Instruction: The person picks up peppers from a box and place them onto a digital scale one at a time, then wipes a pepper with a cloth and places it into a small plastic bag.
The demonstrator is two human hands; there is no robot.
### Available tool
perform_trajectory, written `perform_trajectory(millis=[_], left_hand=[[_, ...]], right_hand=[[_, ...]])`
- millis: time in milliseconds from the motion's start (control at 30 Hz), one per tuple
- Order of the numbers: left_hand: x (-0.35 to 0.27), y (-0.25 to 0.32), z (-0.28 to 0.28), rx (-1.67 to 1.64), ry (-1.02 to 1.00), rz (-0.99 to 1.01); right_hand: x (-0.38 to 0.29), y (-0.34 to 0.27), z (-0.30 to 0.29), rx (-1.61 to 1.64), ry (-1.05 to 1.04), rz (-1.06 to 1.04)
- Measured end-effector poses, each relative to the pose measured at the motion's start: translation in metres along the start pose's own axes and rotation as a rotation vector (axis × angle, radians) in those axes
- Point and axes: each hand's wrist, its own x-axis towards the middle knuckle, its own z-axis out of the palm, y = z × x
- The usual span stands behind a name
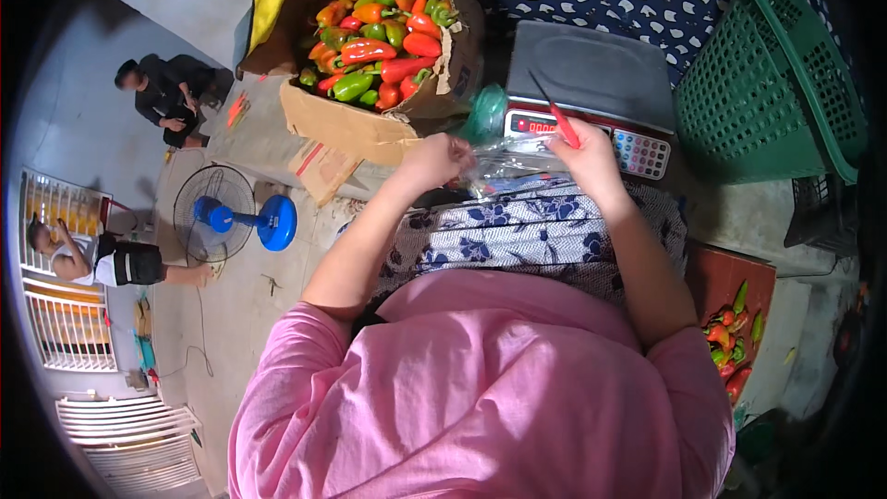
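Observation:
A clear plastic bag [509, 159] is stretched between my two hands, above my lap. My left hand [443, 161] grips its left end, fingers closed. My right hand [589, 156] holds the bag's other end together with a thin tool with a red handle [565, 126], whose dark shaft points up over the scale. Just beyond my hands stands a digital weighing scale [589, 73] with a bare grey platform and a lit display. Left of it, an open cardboard box [353, 128] holds many red, orange and green peppers [367, 50]. Green plastic bagging [489, 111] lies between box and scale.
A green perforated plastic basket [748, 83] stands right of the scale. More peppers [726, 339] lie on a reddish board [734, 277] at lower right. A blue fan [277, 222] stands left on the floor. Two people [166, 97] [83, 256] are farther left.

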Motion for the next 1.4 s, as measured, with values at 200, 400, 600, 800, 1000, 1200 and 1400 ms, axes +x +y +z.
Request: perform_trajectory(millis=[200,400,600,800,1000,1200,1400], left_hand=[[-0.025,0.024,-0.004,-0.867,0.087,-0.029],[-0.038,0.019,-0.006,-1.359,0.045,-0.039],[-0.029,0.007,0.008,-1.427,0.127,-0.138],[-0.024,0.026,0.014,-1.266,0.268,-0.165],[-0.023,-0.004,0.020,-1.146,0.220,-0.110],[-0.025,0.011,0.025,-1.163,0.303,-0.076],[-0.024,-0.006,0.024,-1.176,0.226,-0.097]], right_hand=[[0.016,0.001,-0.011,0.031,0.118,0.139],[0.024,0.025,-0.017,0.103,0.068,0.129],[0.024,0.040,-0.025,0.215,0.084,0.113],[0.022,0.041,-0.026,0.154,0.091,0.217],[0.024,0.036,-0.025,0.189,0.121,0.299],[0.022,0.034,-0.026,0.076,0.091,0.283],[0.025,0.055,-0.015,0.079,0.003,0.239]])
